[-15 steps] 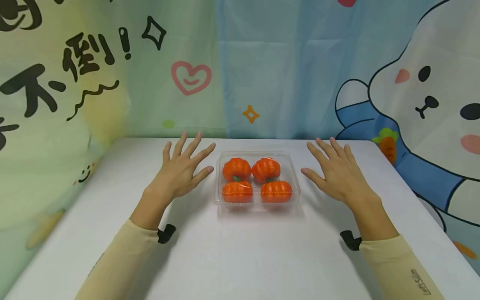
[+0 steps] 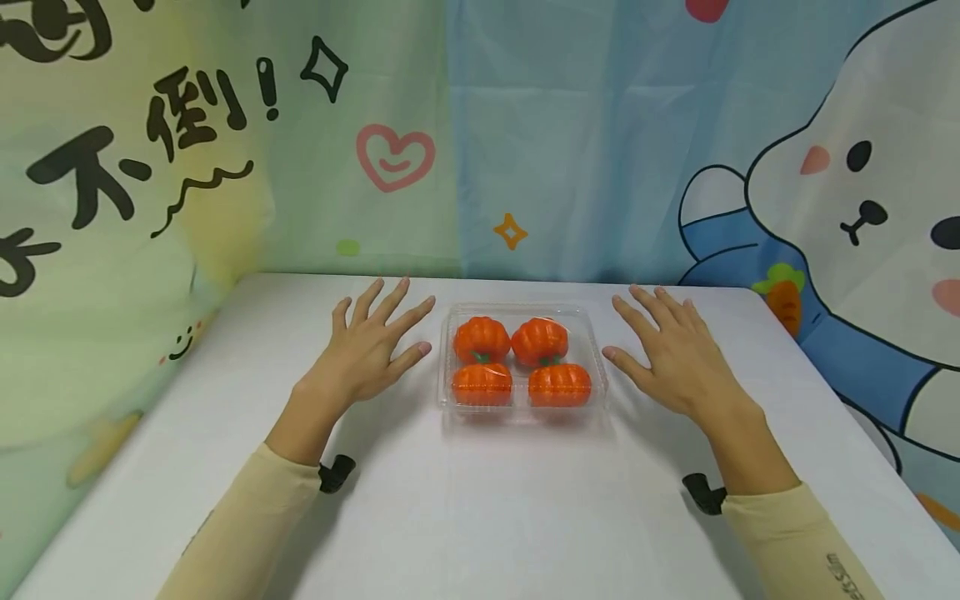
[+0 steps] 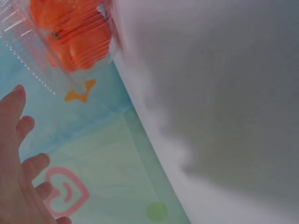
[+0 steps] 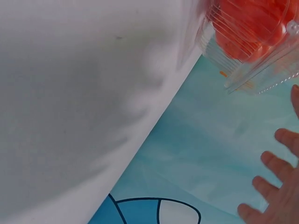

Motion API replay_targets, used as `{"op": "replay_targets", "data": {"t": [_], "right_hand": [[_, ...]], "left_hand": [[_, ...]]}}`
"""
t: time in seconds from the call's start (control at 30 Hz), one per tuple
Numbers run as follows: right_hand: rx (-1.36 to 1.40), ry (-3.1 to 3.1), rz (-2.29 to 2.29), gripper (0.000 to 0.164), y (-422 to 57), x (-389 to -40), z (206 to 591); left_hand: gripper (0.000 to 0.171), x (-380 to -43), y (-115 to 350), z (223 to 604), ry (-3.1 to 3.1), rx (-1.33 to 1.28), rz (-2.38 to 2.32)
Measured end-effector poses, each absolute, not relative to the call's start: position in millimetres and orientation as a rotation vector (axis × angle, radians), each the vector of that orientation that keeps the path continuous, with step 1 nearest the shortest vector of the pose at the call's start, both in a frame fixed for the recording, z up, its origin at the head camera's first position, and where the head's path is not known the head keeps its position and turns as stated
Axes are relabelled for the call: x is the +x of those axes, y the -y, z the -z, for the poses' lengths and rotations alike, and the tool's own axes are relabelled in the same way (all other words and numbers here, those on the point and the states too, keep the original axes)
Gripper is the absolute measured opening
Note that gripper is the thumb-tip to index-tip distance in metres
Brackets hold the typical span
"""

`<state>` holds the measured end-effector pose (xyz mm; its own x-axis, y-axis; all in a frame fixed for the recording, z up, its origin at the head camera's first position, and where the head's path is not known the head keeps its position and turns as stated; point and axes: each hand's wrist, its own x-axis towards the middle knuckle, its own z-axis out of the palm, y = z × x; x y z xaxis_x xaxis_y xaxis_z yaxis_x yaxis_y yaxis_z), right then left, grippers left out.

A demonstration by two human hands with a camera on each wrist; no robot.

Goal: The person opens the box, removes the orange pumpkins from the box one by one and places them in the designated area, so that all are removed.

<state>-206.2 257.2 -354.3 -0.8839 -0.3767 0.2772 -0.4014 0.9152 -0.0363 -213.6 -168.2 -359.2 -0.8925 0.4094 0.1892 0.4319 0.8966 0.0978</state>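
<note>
A clear plastic clamshell box (image 2: 582,335) sits on the table between the two hands, with several orange toy pumpkins inside. One pumpkin (image 2: 481,340) is at its back left; green stems show near the middle. To the left of the box, my left hand (image 2: 360,358) hovers palm down, fingers spread, its thumb just short of the box's side. My right hand (image 2: 678,367) mirrors it on the right, thumb close to the box's edge. Neither holds anything. Both wrist views show the box (image 3: 28,51) beyond the spread fingers.
The white table (image 2: 517,508) ends at a far edge behind the box. A printed cloth backdrop (image 2: 525,125) hangs behind it, with a cartoon bear on the right. Shadows of the hands fall on the tabletop.
The head view has shifted slightly, so the box appears a little farther right. The fingertips of both hands have dipped slightly toward the near side; the box stays put on the table.
</note>
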Motion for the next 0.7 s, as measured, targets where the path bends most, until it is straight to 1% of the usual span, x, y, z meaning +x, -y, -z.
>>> {"op": "replay_targets", "data": {"t": [0.27, 0.7], "right_hand": [[0.723, 2.688, -0.19, 0.07, -251.0, -204.1, 355.3], [0.757, 2.688, -0.198, 0.067, -241.3, -206.5, 357.8]], "left_hand": [[0.064, -211.7, 170.5, 365.2, 2.911, -0.66, 0.235], [0.062, -209.2, 170.8, 371.2, 2.911, -0.695, 0.304]]}}
